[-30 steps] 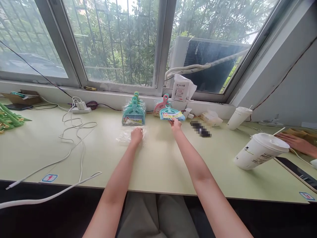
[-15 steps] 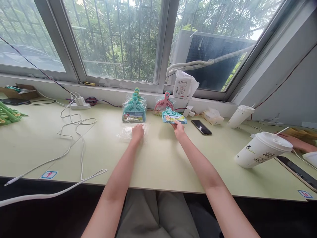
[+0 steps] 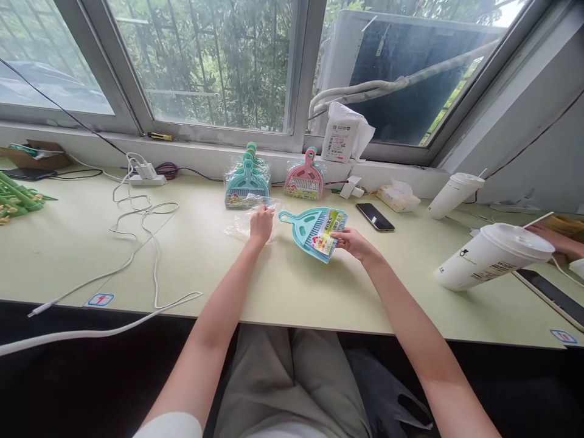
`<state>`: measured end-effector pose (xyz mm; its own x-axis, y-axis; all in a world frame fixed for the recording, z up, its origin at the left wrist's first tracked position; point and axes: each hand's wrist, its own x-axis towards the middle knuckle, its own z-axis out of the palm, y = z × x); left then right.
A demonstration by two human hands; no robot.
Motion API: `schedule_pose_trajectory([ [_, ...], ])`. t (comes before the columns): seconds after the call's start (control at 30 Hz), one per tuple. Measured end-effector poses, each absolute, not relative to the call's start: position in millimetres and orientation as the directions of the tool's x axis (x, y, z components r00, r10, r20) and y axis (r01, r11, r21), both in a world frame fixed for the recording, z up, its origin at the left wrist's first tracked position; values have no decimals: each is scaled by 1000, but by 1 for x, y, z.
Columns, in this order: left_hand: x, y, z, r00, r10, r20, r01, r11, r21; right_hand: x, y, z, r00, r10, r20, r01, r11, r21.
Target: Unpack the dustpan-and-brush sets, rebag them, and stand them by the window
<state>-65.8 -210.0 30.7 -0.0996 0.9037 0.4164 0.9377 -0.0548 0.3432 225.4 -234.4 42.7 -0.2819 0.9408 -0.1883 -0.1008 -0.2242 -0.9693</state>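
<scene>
Near the middle of the worktop [image 3: 68,255], the left hand [image 3: 261,224] pinches a clear plastic bag [image 3: 244,224] lying just before the bagged stack of teal dustpan sets [image 3: 247,185] at the back edge. To its right, the right hand [image 3: 353,240] pinches the labelled end of a loose teal dustpan set [image 3: 312,231], which is not yet in the bag. A pink set [image 3: 305,179] behind already looks wrapped.

The right hand [image 3: 353,240] pinches the labelled end of a teal mini dustpan set [image 3: 314,230], its handle pointing left. The left hand [image 3: 261,222] grips a clear plastic bag [image 3: 244,224] on the pale green table [image 3: 91,255]. Farther back lie bagged teal sets [image 3: 247,185] and a pink set [image 3: 304,177].
</scene>
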Motion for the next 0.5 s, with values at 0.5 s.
schedule_pose_trajectory([
  [0.5,-25,-228,40,119,782,612,751,-474,460,193,-248,31,-315,946,-80,-174,-140,-975],
])
